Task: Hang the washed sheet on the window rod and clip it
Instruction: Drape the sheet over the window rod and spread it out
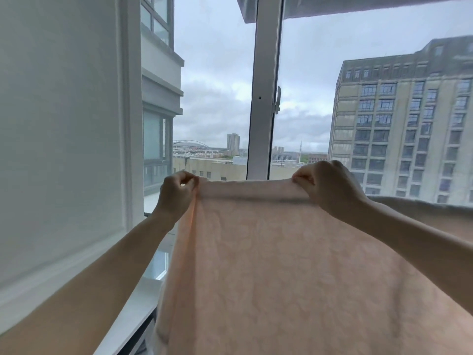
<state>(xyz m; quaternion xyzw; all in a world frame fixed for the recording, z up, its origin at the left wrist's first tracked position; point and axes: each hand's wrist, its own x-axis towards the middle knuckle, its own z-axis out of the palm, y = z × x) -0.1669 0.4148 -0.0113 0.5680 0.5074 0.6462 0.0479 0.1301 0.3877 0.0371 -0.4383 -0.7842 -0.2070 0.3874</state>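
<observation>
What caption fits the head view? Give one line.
Both hands, left hand and right hand, pinch the pink sheet before the window frame.

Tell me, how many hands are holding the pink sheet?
2. The left hand pinches the sheet at its top left corner; the right hand pinches the top edge further right.

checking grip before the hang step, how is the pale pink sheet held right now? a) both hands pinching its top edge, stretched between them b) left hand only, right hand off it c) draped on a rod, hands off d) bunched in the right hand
a: the left hand and right hand each pinch the top edge of the pale pink fabric sheet, pulled flat between them in front of the white window frame.
</observation>
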